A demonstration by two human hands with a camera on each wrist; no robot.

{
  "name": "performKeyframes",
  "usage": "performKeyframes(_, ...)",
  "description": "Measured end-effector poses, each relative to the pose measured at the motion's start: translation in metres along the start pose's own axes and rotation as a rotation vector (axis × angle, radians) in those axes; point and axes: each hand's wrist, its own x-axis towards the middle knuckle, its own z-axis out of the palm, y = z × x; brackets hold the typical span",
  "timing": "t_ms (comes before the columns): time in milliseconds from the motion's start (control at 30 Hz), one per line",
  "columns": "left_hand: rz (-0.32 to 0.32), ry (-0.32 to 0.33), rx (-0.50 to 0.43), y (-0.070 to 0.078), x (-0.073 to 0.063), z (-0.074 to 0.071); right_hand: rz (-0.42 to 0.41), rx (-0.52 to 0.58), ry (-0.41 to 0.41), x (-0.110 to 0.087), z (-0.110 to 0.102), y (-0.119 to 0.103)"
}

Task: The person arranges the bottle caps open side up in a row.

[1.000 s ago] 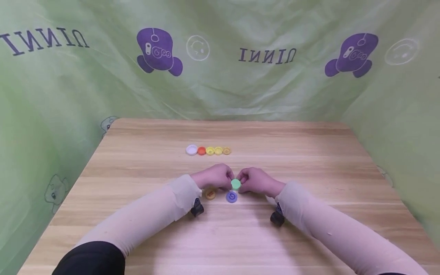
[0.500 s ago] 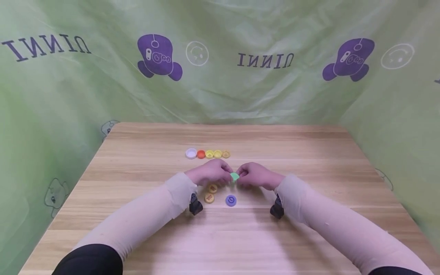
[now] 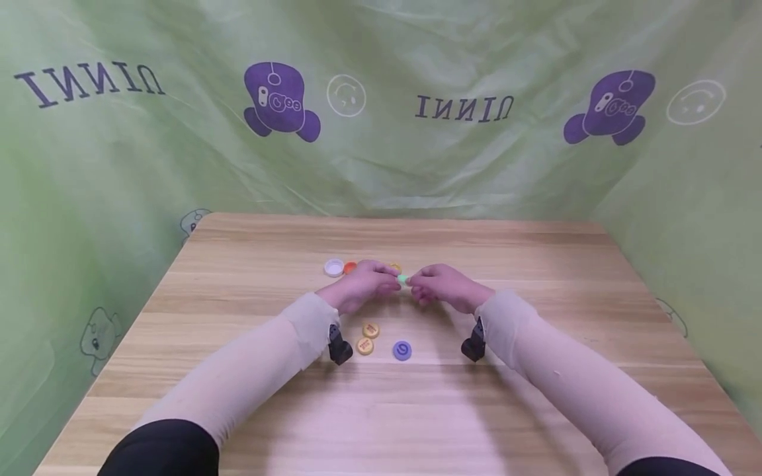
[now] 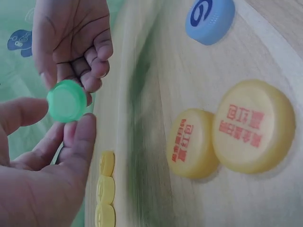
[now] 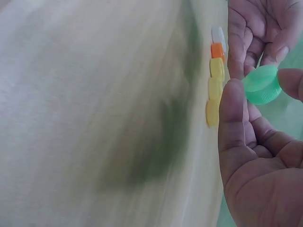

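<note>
We pinch a green cap [image 4: 67, 101] with both our left hand [image 3: 364, 283] and our right hand [image 3: 443, 285], holding it above the wooden surface [image 3: 381, 416]. On the hands' near side lie two yellow caps [image 3: 365, 346] and a blue cap [image 3: 402, 350]; beyond the left hand runs a row of caps [image 5: 216, 87].

The green cap [image 5: 263, 86] looks like shiny plastic with tiny ridges round its side. The blue cap [image 4: 210, 21] looks plastic too, with a bumpy side. The two yellow caps [image 4: 253, 126] with red writing have smooth plastic tops. The surface [image 3: 357, 410] looks like smooth, streaky wood. The green curtain [image 3: 381, 165] is wrinkly, slightly shiny cloth. The pale sleeves [image 3: 250, 370] are dull cloth.
</note>
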Motion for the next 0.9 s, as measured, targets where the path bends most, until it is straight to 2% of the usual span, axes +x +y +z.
performKeyframes(267,0.026,0.082,-0.149,0.003,0.010,0.002,0.025,0.027,0.056,0.008,-0.003,-0.009)
performKeyframes(433,0.045,0.117,-0.213,0.007,0.015,0.007,0.018,0.072,0.154,0.013,-0.001,-0.015)
performKeyframes(533,0.056,0.134,-0.225,0.009,0.018,0.009,-0.015,0.125,0.224,0.015,0.000,-0.019)
performKeyframes(633,0.061,0.150,-0.223,0.010,0.020,0.010,-0.045,0.162,0.260,0.018,0.000,-0.020)
performKeyframes(900,0.053,0.176,-0.162,0.011,0.028,0.011,-0.028,0.197,0.308,0.028,-0.002,-0.014)
